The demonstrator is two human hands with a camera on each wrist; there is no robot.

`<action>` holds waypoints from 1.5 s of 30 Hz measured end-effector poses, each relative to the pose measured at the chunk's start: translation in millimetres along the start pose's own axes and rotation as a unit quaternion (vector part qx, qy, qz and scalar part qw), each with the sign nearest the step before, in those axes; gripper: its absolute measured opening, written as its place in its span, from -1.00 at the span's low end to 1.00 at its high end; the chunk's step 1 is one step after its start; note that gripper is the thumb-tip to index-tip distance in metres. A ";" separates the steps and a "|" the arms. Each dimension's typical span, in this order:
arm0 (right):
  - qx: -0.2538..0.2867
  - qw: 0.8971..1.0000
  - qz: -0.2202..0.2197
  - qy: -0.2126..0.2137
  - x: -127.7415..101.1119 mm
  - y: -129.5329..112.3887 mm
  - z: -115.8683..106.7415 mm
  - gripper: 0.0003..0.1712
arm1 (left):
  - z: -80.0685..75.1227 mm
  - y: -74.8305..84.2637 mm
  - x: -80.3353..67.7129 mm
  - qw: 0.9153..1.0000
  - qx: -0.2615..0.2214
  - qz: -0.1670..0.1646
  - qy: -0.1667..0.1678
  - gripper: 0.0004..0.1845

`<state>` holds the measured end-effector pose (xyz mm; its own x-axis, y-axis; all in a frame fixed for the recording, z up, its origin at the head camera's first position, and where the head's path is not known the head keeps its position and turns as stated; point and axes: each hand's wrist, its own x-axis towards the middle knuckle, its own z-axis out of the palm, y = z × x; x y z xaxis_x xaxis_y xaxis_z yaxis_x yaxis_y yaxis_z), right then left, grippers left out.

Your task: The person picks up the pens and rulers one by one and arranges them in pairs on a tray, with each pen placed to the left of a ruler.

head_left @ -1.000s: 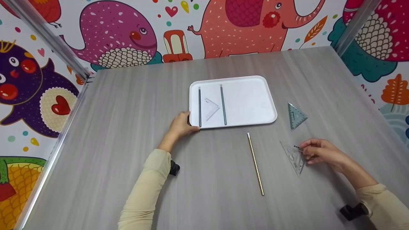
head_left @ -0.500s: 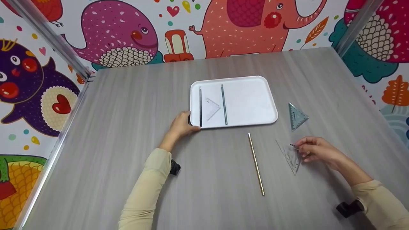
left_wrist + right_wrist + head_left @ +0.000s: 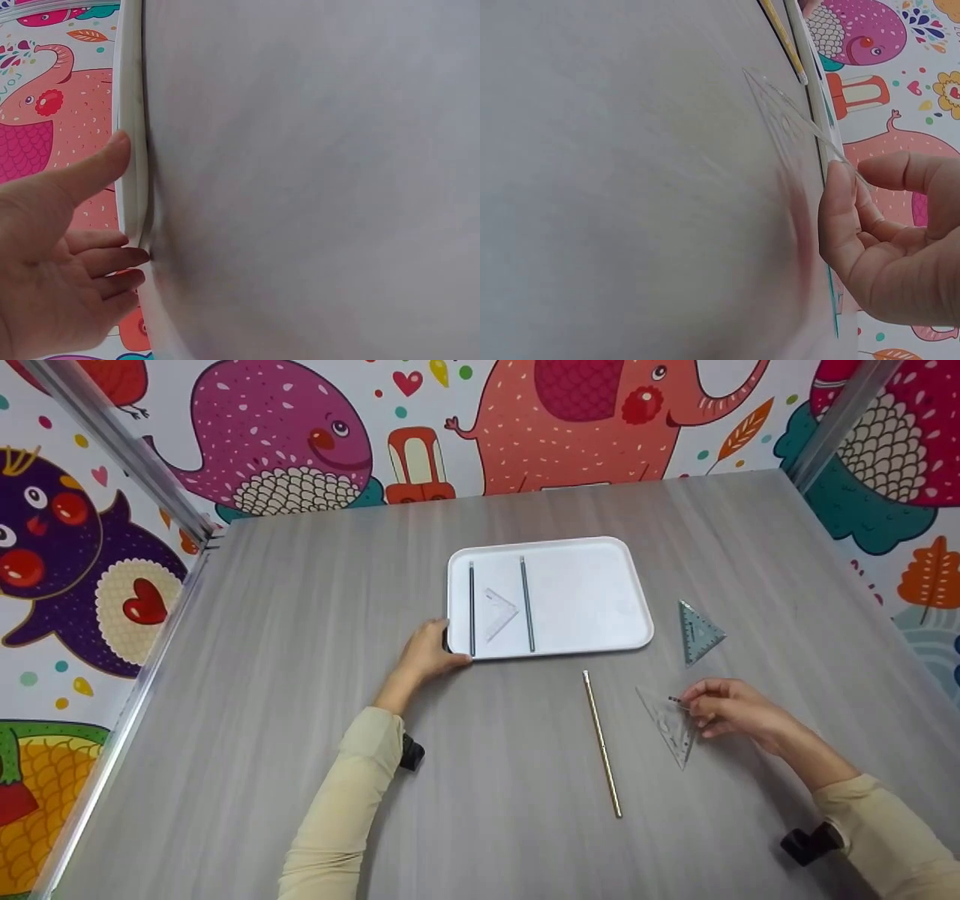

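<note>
Toward twelve o'clock on the table (image 3: pixel 247 660), a white tray (image 3: pixel 585 592). At its eight o'clock corner, left hand (image 3: pixel 430 651), thumb and fingers spread, touching the edges. At four o'clock, beyond the tray, right hand (image 3: pixel 739 716), thumb and fingers pinching a clear set square (image 3: pixel 671 727). Likely to pivot or slip, given so small a hold; could knock the gold pencil (image 3: pixel 602 744), near at nine o'clock, if swung low. Long axis from eleven to five, long edge facing eight.

right hand (image 3: pixel 892 244) pinching a clear set square (image 3: pixel 814 127), gold pencil (image 3: pixel 784 39) beyond, grey tabletop (image 3: pixel 630 180), cartoon-printed wall (image 3: pixel 926 56)
</note>
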<state>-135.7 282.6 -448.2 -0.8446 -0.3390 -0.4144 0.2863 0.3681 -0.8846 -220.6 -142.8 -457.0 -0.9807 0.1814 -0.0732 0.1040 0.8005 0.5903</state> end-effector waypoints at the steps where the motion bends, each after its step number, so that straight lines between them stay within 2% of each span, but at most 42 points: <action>1: -0.001 1.000 0.000 -0.001 1.2 -0.3 0.9 -0.72 | 0.0 -0.1 -0.1 1.000 0.000 0.000 0.000 -0.37; 17: 0.008 1.000 0.002 -0.019 11.8 -9.1 14.8 -0.68 | 0.5 -0.8 -0.4 1.000 -0.001 -0.003 0.005 -0.35; 27: 0.034 0.999 0.011 0.005 13.5 -16.9 19.7 -0.74 | 0.4 0.3 -1.2 1.000 0.009 -0.005 0.000 -0.29; 36: 0.043 0.999 0.013 0.018 19.7 -26.7 27.7 -0.71 | 0.1 0.9 -0.3 1.000 0.006 -0.011 -0.005 -0.32; 45: 0.087 0.996 0.006 0.029 26.9 -34.3 36.2 -0.80 | -0.6 1.0 -0.2 1.000 -0.002 -0.015 -0.008 -0.33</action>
<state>-151.9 229.6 -436.7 -0.8639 -0.2835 -0.4163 0.3659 0.2148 -0.9055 -220.4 -142.4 -455.9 -0.9806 0.1662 -0.1040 0.0734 0.8030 0.5915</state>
